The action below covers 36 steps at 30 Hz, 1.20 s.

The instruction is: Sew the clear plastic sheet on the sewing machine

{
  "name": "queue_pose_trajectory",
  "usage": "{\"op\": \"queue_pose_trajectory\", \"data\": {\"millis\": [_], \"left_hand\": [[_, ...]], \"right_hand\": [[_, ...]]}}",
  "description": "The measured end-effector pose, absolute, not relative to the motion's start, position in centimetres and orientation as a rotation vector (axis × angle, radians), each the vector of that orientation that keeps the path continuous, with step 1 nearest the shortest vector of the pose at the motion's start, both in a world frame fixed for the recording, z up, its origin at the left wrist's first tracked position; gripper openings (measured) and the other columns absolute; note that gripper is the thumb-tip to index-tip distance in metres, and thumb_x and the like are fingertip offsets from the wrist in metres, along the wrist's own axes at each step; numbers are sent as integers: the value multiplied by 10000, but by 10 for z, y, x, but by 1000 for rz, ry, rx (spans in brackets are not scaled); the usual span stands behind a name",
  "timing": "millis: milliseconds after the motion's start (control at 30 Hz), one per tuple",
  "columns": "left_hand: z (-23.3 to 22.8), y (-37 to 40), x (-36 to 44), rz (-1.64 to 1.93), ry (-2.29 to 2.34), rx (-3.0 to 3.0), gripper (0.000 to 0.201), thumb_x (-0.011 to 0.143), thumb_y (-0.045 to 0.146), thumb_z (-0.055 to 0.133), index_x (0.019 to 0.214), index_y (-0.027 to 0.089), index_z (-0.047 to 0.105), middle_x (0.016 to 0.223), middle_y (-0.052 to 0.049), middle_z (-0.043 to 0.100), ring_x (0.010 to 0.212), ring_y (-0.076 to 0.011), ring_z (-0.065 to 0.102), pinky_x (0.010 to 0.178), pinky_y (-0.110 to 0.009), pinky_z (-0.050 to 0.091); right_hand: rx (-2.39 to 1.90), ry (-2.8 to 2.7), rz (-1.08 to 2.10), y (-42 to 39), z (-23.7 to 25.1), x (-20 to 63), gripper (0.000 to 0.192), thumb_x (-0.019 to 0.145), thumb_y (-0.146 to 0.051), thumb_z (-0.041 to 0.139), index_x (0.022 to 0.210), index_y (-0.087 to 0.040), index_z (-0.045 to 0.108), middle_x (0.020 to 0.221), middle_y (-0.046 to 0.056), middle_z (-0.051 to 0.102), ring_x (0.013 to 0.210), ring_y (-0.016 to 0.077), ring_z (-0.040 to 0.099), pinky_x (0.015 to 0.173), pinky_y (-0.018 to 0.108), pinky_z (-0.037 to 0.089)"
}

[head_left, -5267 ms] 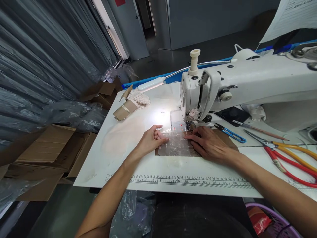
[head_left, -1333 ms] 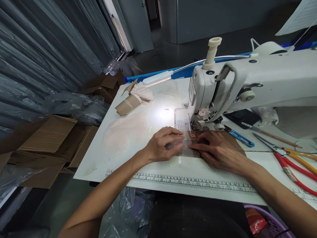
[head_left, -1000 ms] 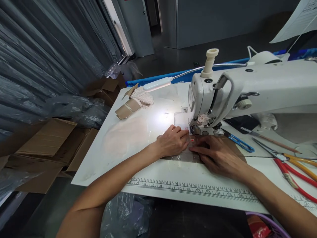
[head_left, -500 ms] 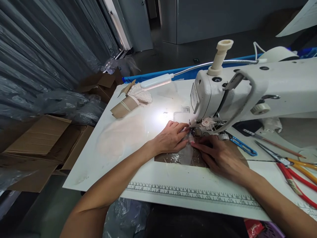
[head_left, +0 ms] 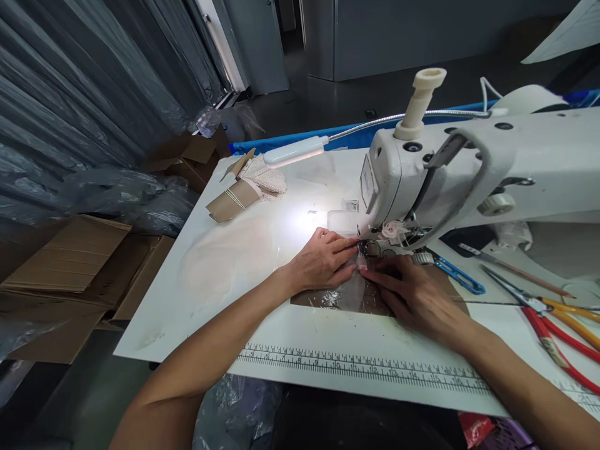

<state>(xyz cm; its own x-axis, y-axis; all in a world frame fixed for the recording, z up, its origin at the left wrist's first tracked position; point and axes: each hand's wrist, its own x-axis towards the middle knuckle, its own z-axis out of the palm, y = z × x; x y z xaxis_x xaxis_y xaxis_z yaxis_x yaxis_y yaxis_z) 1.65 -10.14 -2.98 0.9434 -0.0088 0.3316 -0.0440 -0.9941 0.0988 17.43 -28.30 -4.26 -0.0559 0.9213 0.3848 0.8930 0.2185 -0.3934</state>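
Note:
Close to the needle area of a white sewing machine (head_left: 394, 169), my left hand (head_left: 321, 259) lies with bent fingers together on a strip of sheer white fabric (head_left: 354, 290). Facing it, my right hand (head_left: 412, 294) pinches the near part of that strip, its index fingertip beside my left fingers. A brown sheet (head_left: 382, 306) with a shiny, clear surface lies flat under both hands. The presser foot (head_left: 363, 247) is just beyond my fingertips, and its contact with the fabric is too small to make out.
Right of the machine bed lie a blue cutter (head_left: 459, 275), a pencil (head_left: 525, 275) and red-handled scissors (head_left: 546, 337). A lamp (head_left: 295, 152) lights the table. A tied brown bundle (head_left: 234, 200) sits at far left. Cardboard boxes (head_left: 70, 256) stand beside the table.
The view has shifted slightly. Both hands stay at the same spot by the presser foot, with hardly any visible movement of the fabric.

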Motion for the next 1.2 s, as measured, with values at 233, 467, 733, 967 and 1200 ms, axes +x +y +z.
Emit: {"op": "queue_pose_trajectory", "data": {"millis": [233,467,733,967,1200], "left_hand": [[-34,-101,17,557,-49,2982,363,958,379,441,1129,145,661,1291,-115,621,1012,-261,583,827,-446,439],[-35,-102,16,630,-54,2980,345,947,349,449,1119,139,662,1271,-107,637,1004,-245,590,890,-478,420],[-35,-103,17,626,-36,2978,306,938,328,461,1112,178,664,1244,-92,655,1024,-237,595,971,-498,378],[-34,-103,17,604,-30,2992,315,942,320,443,1111,175,665,1235,-99,657,983,-237,602,945,-489,382],[-34,-105,16,620,-20,3014,319,938,309,446,1116,158,664,1244,-97,648,971,-229,594,951,-475,381]], "right_hand": [[-1669,-1929,83,-283,-46,176,334,956,-219,454,1212,-204,669,1097,138,553,1017,256,563,895,451,518],[-1674,-1940,57,-284,-48,176,360,947,-213,458,1252,-241,646,1097,129,560,1007,257,579,871,449,533],[-1680,-1945,48,-283,-49,176,381,929,-216,464,1268,-258,634,1092,123,572,994,260,594,845,445,545],[-1701,-1949,62,-284,-48,177,358,934,-206,466,1236,-260,651,1107,120,554,1000,255,580,847,441,539],[-1683,-1959,39,-284,-52,177,403,918,-173,484,1288,-271,610,1120,120,536,1012,261,572,849,461,540]]}}
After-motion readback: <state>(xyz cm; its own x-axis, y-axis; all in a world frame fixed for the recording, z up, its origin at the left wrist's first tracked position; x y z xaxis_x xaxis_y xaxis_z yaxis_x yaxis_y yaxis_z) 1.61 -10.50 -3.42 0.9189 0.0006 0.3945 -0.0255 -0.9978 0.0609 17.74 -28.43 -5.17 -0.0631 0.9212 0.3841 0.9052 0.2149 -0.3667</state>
